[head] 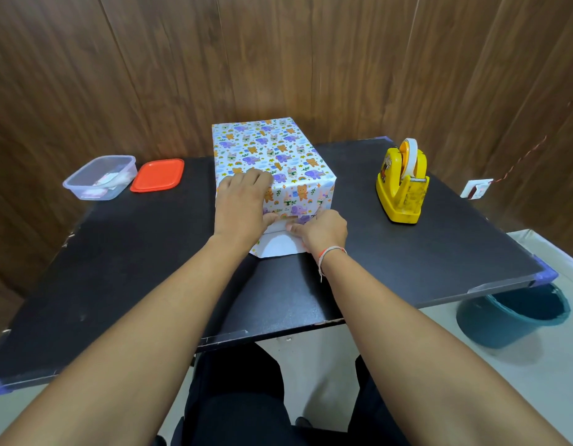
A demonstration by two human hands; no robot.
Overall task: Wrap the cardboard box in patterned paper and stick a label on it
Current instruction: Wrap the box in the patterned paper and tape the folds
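The box (272,149), covered in white paper printed with small animals, stands in the middle of the black table (117,252). My left hand (243,201) lies flat over its near top edge and front face, pressing the paper down. My right hand (320,231) pinches the lower flap of paper (275,246) at the foot of the front face; the flap's white underside lies spread on the table toward me. No label is visible on the box.
A yellow tape dispenser (402,185) stands to the right of the box. At the left sit a clear plastic container (100,177) holding small items and its orange lid (158,175). A teal bucket (513,313) is on the floor under the table's right corner.
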